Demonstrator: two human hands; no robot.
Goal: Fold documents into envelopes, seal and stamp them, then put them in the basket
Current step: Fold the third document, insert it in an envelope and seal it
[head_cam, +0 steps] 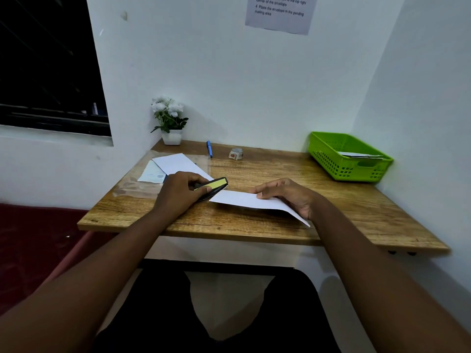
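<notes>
**White envelope held at the front of the wooden surface**

The white paper envelope (257, 203) lies low over the wooden surface (254, 171), its long axis running from the left, near the middle of the surface, down toward the front right edge, where one corner points out past the wrist. The right hand (288, 194) is curled over the envelope's right part, thumb on top and fingers below, gripping it; the far end appears slightly lifted.

Just left of the envelope, the left hand (182, 191) is closed around a black stick-shaped object with a yellow-green face (212, 185), whose tip reaches the envelope's left corner. What the object is cannot be told for sure.

Behind the left hand, farther from the envelope, white paper sheets (178, 163) lie on a clear plastic sleeve (132, 184), with a printed sheet (151, 173) partly under them. Beyond the envelope, toward the wall, a blue pen (209, 148) lies beside a small roll of stamps (236, 153). A white pot with white flowers (170, 123) stands in the far left corner.

To the envelope's far right, against the wall, sits a green plastic basket with a perforated wall (341, 166); white envelopes (362, 155) lie inside it.
</notes>
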